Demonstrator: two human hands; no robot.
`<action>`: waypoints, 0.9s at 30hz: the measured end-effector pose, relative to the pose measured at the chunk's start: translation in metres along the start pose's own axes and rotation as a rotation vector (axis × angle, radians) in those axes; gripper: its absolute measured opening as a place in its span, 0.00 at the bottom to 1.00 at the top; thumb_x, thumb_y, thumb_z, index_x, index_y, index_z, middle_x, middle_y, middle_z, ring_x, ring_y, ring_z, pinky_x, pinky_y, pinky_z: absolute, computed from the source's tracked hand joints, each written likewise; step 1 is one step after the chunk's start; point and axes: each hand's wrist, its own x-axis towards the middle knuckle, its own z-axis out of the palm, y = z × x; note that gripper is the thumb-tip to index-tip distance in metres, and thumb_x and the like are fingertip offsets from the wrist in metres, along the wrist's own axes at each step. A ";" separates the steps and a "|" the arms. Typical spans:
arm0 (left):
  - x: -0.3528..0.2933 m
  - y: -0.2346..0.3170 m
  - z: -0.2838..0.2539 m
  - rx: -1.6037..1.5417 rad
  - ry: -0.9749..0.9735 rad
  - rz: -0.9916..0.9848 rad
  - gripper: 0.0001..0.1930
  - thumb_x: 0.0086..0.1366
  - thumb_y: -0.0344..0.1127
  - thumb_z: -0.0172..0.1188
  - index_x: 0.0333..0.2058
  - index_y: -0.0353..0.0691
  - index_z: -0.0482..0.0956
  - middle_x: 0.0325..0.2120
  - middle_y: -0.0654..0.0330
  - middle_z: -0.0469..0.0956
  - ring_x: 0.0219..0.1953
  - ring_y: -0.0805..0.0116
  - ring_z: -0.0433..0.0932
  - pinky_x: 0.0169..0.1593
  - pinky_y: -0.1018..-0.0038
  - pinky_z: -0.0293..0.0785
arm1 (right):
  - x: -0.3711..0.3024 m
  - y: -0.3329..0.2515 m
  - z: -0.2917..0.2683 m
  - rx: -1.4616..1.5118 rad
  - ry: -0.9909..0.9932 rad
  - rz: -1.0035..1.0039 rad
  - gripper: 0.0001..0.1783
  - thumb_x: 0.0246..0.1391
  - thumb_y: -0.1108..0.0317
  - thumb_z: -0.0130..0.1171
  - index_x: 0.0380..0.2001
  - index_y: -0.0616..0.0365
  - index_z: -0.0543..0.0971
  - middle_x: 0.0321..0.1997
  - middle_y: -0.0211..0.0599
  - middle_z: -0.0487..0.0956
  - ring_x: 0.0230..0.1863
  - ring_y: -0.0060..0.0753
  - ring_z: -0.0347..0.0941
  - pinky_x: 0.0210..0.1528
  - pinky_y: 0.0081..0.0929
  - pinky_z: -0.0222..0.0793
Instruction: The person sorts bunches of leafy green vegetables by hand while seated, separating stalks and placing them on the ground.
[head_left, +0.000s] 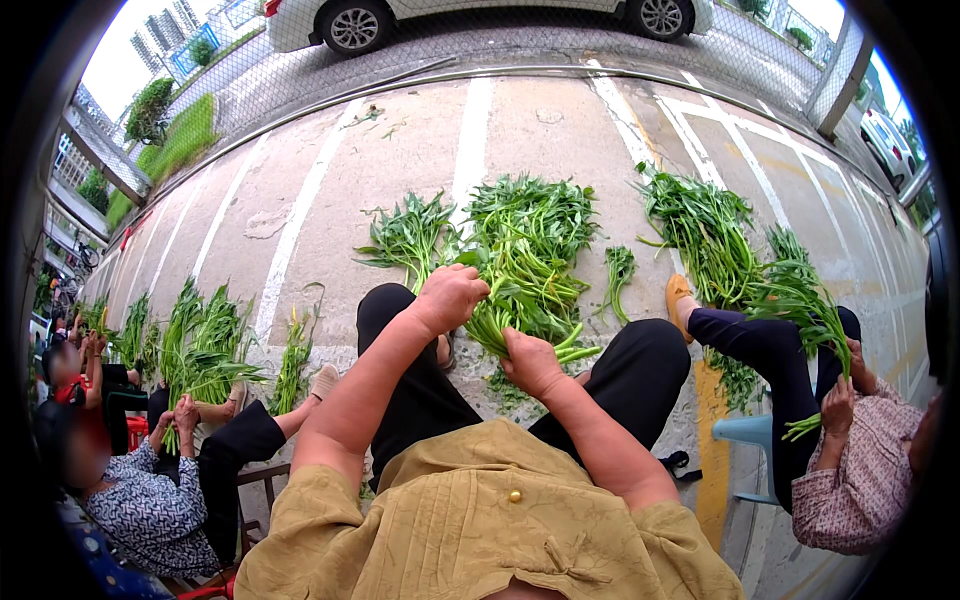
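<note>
Between my knees, my right hand (530,362) is closed round a bunch of long-stemmed leafy greens (487,328) that look like water spinach. Cut stem ends poke out past it to the right. My left hand (452,298) is a fist with the fingers curled in at the left side of the same bunch; what it pinches is hidden. A large heap of the greens (530,220) lies on the pavement just beyond my hands. To its left is a smaller pile (408,238), and a small loose bunch (619,275) rests to its right.
At the right, a person (865,440) by a blue stool (745,432) holds greens above another heap (705,230). Seated people (150,500) on the left handle more bunches (205,335). A wire mesh fence (560,52) crosses the far side, with a white car (500,8) behind it.
</note>
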 end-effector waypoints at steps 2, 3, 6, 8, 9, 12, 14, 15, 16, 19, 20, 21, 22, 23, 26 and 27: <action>0.000 0.000 0.001 0.031 -0.009 0.003 0.02 0.50 0.32 0.57 0.24 0.44 0.77 0.21 0.62 0.70 0.28 0.60 0.72 0.32 0.67 0.68 | 0.000 0.000 -0.001 0.003 0.003 -0.003 0.14 0.42 0.69 0.56 0.32 0.58 0.65 0.28 0.44 0.74 0.31 0.47 0.73 0.32 0.39 0.68; -0.001 0.000 0.004 0.041 -0.006 0.001 0.02 0.50 0.32 0.57 0.24 0.43 0.76 0.21 0.61 0.70 0.28 0.60 0.72 0.32 0.67 0.68 | 0.000 -0.002 -0.003 0.002 0.002 -0.003 0.14 0.42 0.69 0.56 0.32 0.58 0.65 0.28 0.44 0.74 0.32 0.47 0.73 0.33 0.39 0.68; -0.003 0.002 0.009 0.069 0.015 -0.004 0.02 0.50 0.32 0.56 0.23 0.42 0.74 0.21 0.61 0.70 0.28 0.60 0.72 0.32 0.67 0.67 | 0.000 0.000 -0.002 0.003 0.005 -0.003 0.14 0.42 0.69 0.56 0.32 0.57 0.65 0.28 0.43 0.74 0.32 0.47 0.73 0.33 0.39 0.68; -0.004 0.005 0.013 0.066 0.050 -0.023 0.02 0.50 0.31 0.55 0.22 0.41 0.72 0.21 0.60 0.70 0.28 0.60 0.72 0.32 0.67 0.67 | 0.000 0.001 -0.001 -0.001 0.006 0.005 0.14 0.42 0.69 0.57 0.32 0.57 0.65 0.28 0.43 0.74 0.32 0.47 0.73 0.33 0.39 0.68; -0.004 0.007 0.015 0.055 0.076 -0.040 0.02 0.50 0.30 0.54 0.22 0.40 0.71 0.21 0.59 0.70 0.28 0.59 0.71 0.32 0.66 0.67 | 0.000 0.001 -0.001 -0.008 0.004 0.012 0.14 0.42 0.68 0.57 0.32 0.57 0.65 0.28 0.43 0.74 0.32 0.47 0.73 0.33 0.39 0.68; -0.001 0.010 0.022 -0.040 0.238 -0.185 0.03 0.51 0.29 0.52 0.21 0.39 0.70 0.21 0.56 0.69 0.27 0.57 0.71 0.32 0.65 0.67 | 0.001 -0.001 -0.003 -0.002 0.001 0.036 0.15 0.42 0.68 0.57 0.32 0.57 0.65 0.27 0.44 0.74 0.31 0.47 0.73 0.33 0.39 0.68; 0.002 0.006 0.024 -0.159 0.411 -0.309 0.03 0.52 0.29 0.51 0.22 0.37 0.70 0.21 0.52 0.70 0.27 0.53 0.71 0.31 0.63 0.67 | 0.000 0.000 -0.002 0.012 0.009 0.046 0.15 0.42 0.67 0.57 0.32 0.57 0.65 0.27 0.44 0.74 0.31 0.48 0.73 0.33 0.40 0.68; 0.003 0.003 0.023 -0.187 0.478 -0.407 0.03 0.54 0.29 0.52 0.24 0.36 0.72 0.21 0.54 0.71 0.25 0.59 0.72 0.29 0.68 0.68 | -0.001 0.002 0.000 0.021 0.017 0.047 0.15 0.42 0.67 0.57 0.32 0.57 0.65 0.27 0.45 0.74 0.31 0.49 0.73 0.32 0.40 0.68; 0.004 0.000 0.022 -0.328 0.488 -0.485 0.04 0.54 0.29 0.52 0.24 0.36 0.73 0.22 0.54 0.71 0.24 0.60 0.72 0.29 0.70 0.69 | -0.002 0.003 0.001 0.030 0.026 0.048 0.15 0.42 0.66 0.57 0.33 0.58 0.64 0.27 0.45 0.75 0.31 0.49 0.73 0.32 0.41 0.68; 0.003 0.009 0.007 -0.656 0.511 -0.563 0.05 0.52 0.24 0.51 0.26 0.35 0.77 0.21 0.60 0.70 0.20 0.73 0.69 0.26 0.79 0.66 | 0.002 0.006 -0.008 0.096 0.038 0.183 0.16 0.45 0.65 0.56 0.34 0.58 0.64 0.30 0.48 0.75 0.32 0.54 0.71 0.33 0.43 0.67; 0.000 0.017 0.004 -0.704 0.521 -0.535 0.06 0.51 0.23 0.51 0.26 0.35 0.77 0.20 0.61 0.70 0.20 0.75 0.68 0.25 0.80 0.65 | 0.004 0.010 -0.006 0.117 0.065 0.200 0.17 0.46 0.64 0.56 0.35 0.59 0.64 0.30 0.49 0.75 0.32 0.55 0.71 0.33 0.44 0.66; -0.004 0.023 0.003 -0.752 0.531 -0.507 0.07 0.50 0.22 0.51 0.27 0.35 0.77 0.20 0.63 0.69 0.19 0.77 0.67 0.25 0.81 0.64 | 0.004 0.013 -0.003 0.134 0.103 0.216 0.17 0.46 0.63 0.56 0.35 0.59 0.64 0.28 0.50 0.75 0.32 0.55 0.71 0.33 0.44 0.66; -0.013 0.022 0.012 -0.736 0.501 -0.497 0.09 0.48 0.20 0.50 0.27 0.35 0.78 0.20 0.64 0.69 0.19 0.79 0.67 0.24 0.83 0.63 | 0.005 0.015 -0.001 0.151 0.141 0.232 0.17 0.46 0.63 0.56 0.35 0.59 0.64 0.27 0.50 0.75 0.31 0.55 0.71 0.33 0.44 0.66; -0.018 0.028 0.015 -0.775 0.488 -0.492 0.08 0.48 0.22 0.51 0.26 0.35 0.78 0.20 0.64 0.69 0.19 0.78 0.66 0.24 0.83 0.63 | 0.005 0.015 -0.001 0.167 0.176 0.246 0.17 0.46 0.63 0.56 0.35 0.59 0.64 0.26 0.50 0.74 0.30 0.55 0.71 0.32 0.45 0.67; -0.030 0.045 0.024 -0.689 0.419 -0.503 0.05 0.47 0.26 0.55 0.23 0.36 0.79 0.21 0.61 0.72 0.20 0.73 0.70 0.26 0.79 0.66 | 0.005 0.014 -0.002 0.190 0.188 0.253 0.17 0.46 0.62 0.56 0.35 0.59 0.64 0.25 0.51 0.74 0.31 0.56 0.71 0.32 0.46 0.66; -0.033 0.047 0.028 -0.703 0.397 -0.542 0.04 0.48 0.27 0.56 0.22 0.35 0.78 0.22 0.60 0.73 0.22 0.72 0.72 0.28 0.77 0.68 | 0.005 0.014 -0.002 0.189 0.187 0.253 0.17 0.46 0.62 0.56 0.35 0.59 0.64 0.26 0.51 0.74 0.31 0.56 0.71 0.33 0.45 0.67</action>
